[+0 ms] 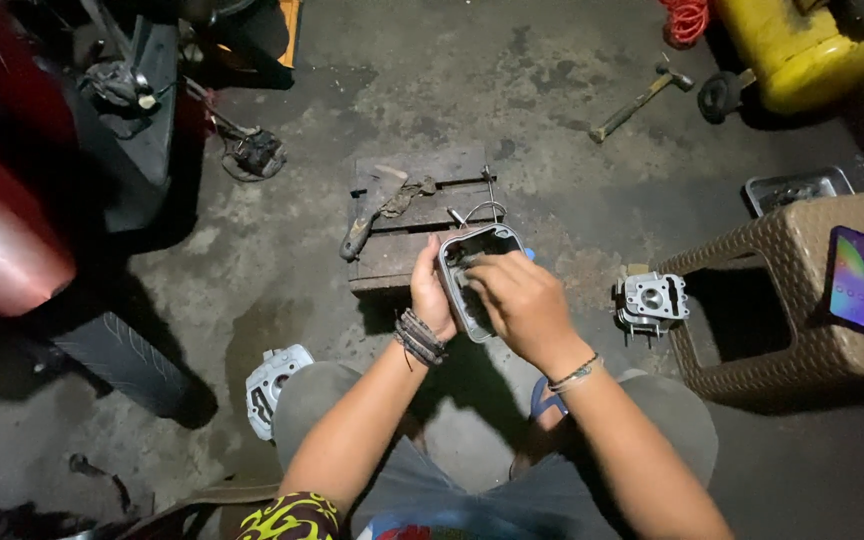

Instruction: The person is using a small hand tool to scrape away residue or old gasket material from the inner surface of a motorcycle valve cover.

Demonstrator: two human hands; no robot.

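Grey hollow metal engine cover [472, 275] sits upright over the dark wooden block [422, 225], long axis twelve-to-six, left hand [430, 295] clasped on its nine o'clock edge, right hand [517, 300] curled into its three o'clock rim.

Two hands at work: left hand [430, 292] and right hand [514, 300] both on one grey metal engine cover [472, 262], one bracelet stack at the left wrist, one thin bracelet at the right. Just beyond the hands, one wooden block [422, 180] carrying one dirty hand tool [357, 238]; right of the right hand, one cylinder head [652, 300], one wicker stool [802, 290] bearing one phone [856, 277], one metal tray [797, 188]. Far beyond the right hand, one hammer [642, 100] and one yellow tank [797, 45]; near the left elbow, one pale casing part [270, 382], and well left of it one tyre [122, 355].
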